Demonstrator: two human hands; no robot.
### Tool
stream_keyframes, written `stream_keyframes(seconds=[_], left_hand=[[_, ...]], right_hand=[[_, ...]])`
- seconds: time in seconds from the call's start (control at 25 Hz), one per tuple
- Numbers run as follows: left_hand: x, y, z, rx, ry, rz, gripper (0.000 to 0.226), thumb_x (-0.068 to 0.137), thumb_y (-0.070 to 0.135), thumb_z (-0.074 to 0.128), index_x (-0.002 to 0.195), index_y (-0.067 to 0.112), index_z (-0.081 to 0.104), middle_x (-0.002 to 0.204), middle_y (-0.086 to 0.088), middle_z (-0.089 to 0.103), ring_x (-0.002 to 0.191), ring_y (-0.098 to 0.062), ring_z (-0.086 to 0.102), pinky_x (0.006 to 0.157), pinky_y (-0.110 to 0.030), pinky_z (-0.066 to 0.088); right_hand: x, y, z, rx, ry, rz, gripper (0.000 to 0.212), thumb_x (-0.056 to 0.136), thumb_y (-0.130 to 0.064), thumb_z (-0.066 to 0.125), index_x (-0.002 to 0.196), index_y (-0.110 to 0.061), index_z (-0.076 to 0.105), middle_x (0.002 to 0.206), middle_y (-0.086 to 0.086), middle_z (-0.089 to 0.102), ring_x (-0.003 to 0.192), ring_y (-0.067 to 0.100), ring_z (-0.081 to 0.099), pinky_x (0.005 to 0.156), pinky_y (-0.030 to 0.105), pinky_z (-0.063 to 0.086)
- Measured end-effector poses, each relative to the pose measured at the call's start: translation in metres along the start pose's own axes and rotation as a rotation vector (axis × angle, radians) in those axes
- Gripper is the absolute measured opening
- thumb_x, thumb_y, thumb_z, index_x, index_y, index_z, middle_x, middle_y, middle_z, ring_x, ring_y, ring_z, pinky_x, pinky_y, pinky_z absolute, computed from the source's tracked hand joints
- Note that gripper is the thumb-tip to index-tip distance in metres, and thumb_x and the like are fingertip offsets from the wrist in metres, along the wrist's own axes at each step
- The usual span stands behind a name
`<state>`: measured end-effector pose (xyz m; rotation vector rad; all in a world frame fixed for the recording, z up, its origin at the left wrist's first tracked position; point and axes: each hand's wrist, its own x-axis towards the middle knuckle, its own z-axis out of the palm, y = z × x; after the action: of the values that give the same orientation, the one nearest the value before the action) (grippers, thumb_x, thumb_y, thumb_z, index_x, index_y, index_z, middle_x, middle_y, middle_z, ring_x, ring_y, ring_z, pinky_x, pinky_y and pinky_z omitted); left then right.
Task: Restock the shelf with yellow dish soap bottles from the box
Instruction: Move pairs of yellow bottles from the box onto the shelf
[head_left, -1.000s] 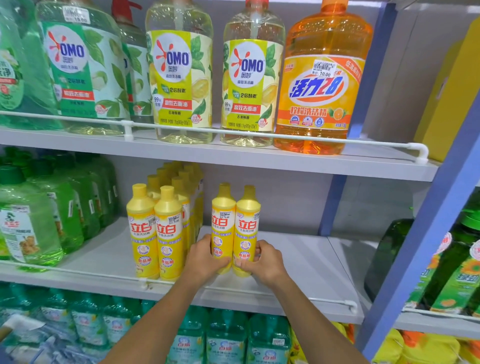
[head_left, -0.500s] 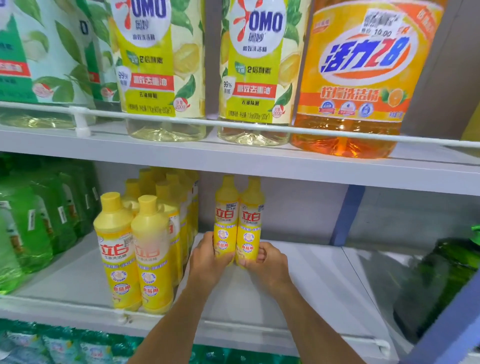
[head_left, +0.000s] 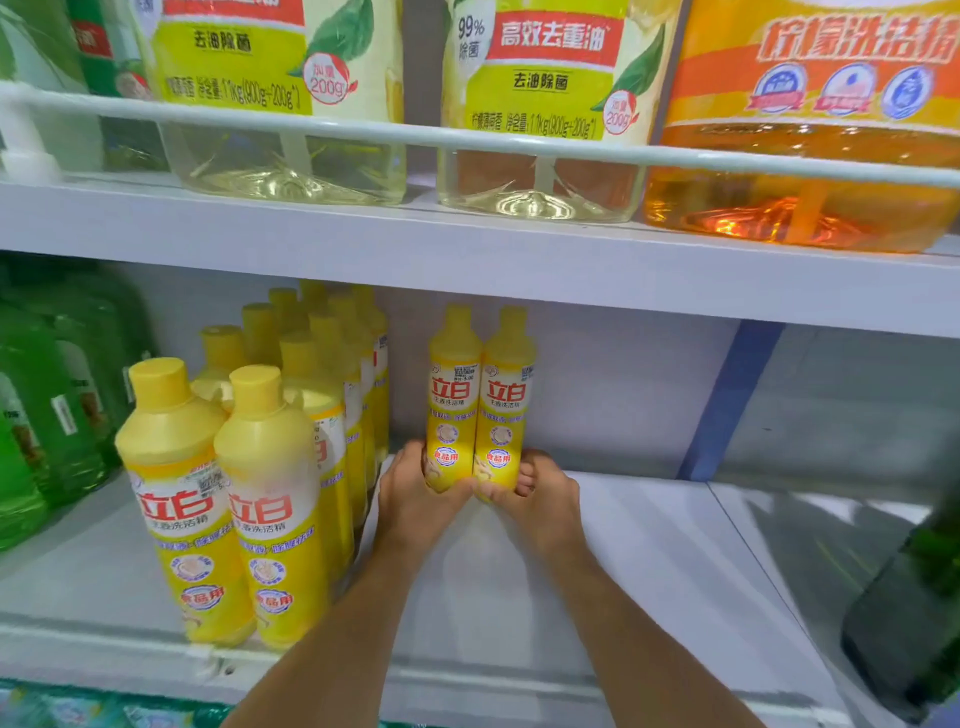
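Observation:
Two yellow dish soap bottles stand upright side by side deep on the middle shelf (head_left: 649, 597), close to its back wall. My left hand (head_left: 415, 499) grips the base of the left bottle (head_left: 453, 395). My right hand (head_left: 540, 499) grips the base of the right bottle (head_left: 506, 395). To their left stand two rows of several yellow bottles (head_left: 270, 493), running from the shelf's front edge to the back. The box is out of view.
Green bottles (head_left: 47, 415) fill the shelf's left end and a dark green bottle (head_left: 914, 623) sits at the right. Above, large clear-yellow bottles (head_left: 540, 104) and an orange one (head_left: 810, 130) stand behind a white rail (head_left: 467, 137). A blue upright (head_left: 727, 400) divides the back.
Both hands have pushed the two bottles further back along the shelf, towards the rear wall. The camera has leaned in closer.

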<state>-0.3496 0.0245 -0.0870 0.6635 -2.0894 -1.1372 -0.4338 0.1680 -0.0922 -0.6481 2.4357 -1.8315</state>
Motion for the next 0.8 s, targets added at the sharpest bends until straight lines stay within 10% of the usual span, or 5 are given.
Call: stream_keyframes(seconds=[0.8], left_hand=[[0.013,0.002,0.008,-0.061,0.052,-0.093,0.051,0.063,0.026,0.094,0.102,0.021,0.062,0.1,0.003,0.069,0.09,-0.016,0.067,0.082,-0.032,0.058]], right_hand=[[0.014,0.016,0.006,-0.028,0.0,-0.041,0.048,0.063,-0.045,0.09,0.102,-0.024,0.071,0.098,-0.01,0.078,0.089,0.007,0.074,0.084,0.04,0.062]])
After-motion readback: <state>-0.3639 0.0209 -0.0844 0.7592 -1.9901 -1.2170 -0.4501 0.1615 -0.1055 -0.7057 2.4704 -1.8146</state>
